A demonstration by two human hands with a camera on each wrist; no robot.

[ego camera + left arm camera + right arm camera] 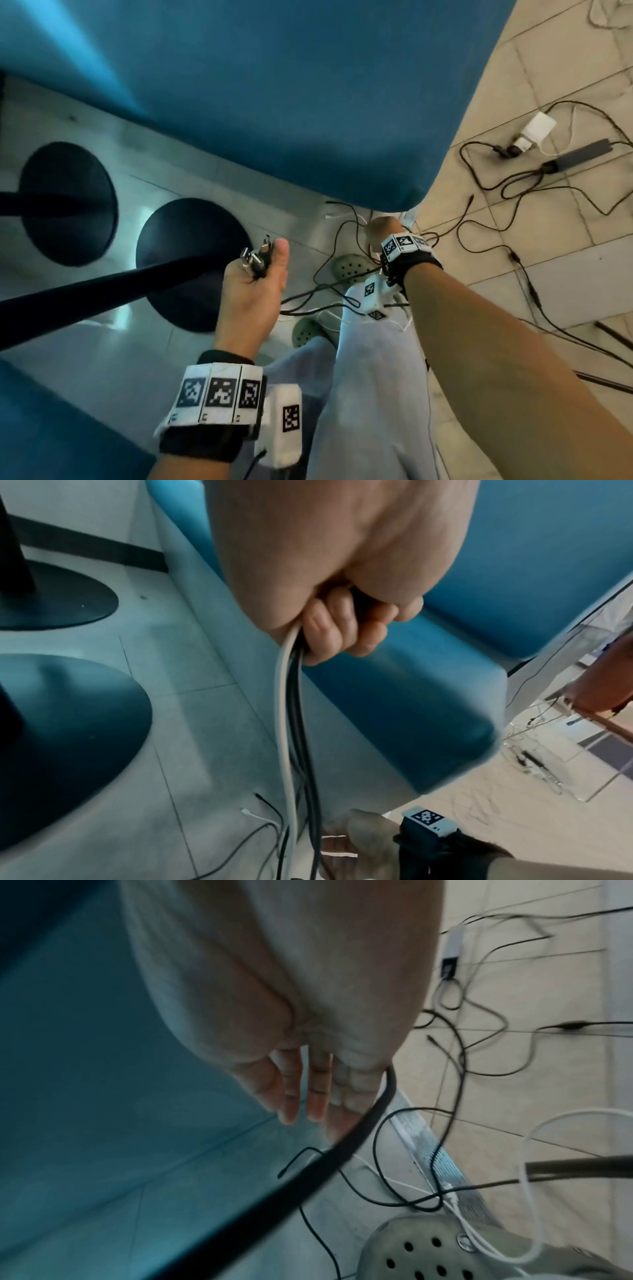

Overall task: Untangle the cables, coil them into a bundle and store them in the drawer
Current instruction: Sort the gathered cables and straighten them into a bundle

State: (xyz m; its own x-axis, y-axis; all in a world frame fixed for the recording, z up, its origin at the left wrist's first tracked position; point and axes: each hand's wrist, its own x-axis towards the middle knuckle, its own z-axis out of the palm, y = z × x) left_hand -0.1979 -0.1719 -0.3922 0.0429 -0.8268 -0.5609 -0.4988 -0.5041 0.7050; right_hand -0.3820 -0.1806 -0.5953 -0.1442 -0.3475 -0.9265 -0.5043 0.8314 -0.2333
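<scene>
Left hand [251, 291]: clenched round gathered cable plugs [256, 257].
Cables [294, 723]: limp, light; they hang to the tiled floor [555, 274], tangled.
Right hand [308, 1091]: fingers straight, black cable [342, 1145] across them.
Hold: near the plugs.

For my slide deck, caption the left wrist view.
Left hand grips a white and black cable bundle hanging to the tiled floor beside a blue seat.

Right hand [380, 228] fingers hidden in head view; tangled cables [346, 291] partly behind leg.
</scene>
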